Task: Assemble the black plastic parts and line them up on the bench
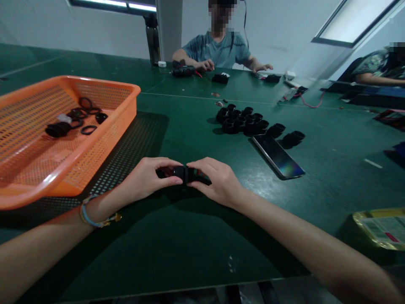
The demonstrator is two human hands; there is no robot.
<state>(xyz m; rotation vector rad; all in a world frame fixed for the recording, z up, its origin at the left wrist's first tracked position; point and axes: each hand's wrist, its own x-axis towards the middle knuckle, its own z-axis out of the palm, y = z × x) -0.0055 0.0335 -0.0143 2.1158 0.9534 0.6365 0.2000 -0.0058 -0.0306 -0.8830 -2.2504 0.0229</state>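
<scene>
My left hand (148, 177) and my right hand (218, 181) meet at the middle of the green table (177, 236). Both are closed on a small black cylindrical part (186, 174) held between their fingertips, just above the tabletop. A thin bracelet (91, 215) circles my left wrist. Beyond my hands lies a cluster of several similar black cylindrical parts (243, 120). A dark phone (278, 155) lies flat just right of my hands.
An orange mesh basket (104, 139) at the left holds black rings and parts (76, 120). A person (218, 50) sits across the table with tools. Another person (379, 67) is at the far right. A yellow-edged tray (379, 228) lies at the right edge.
</scene>
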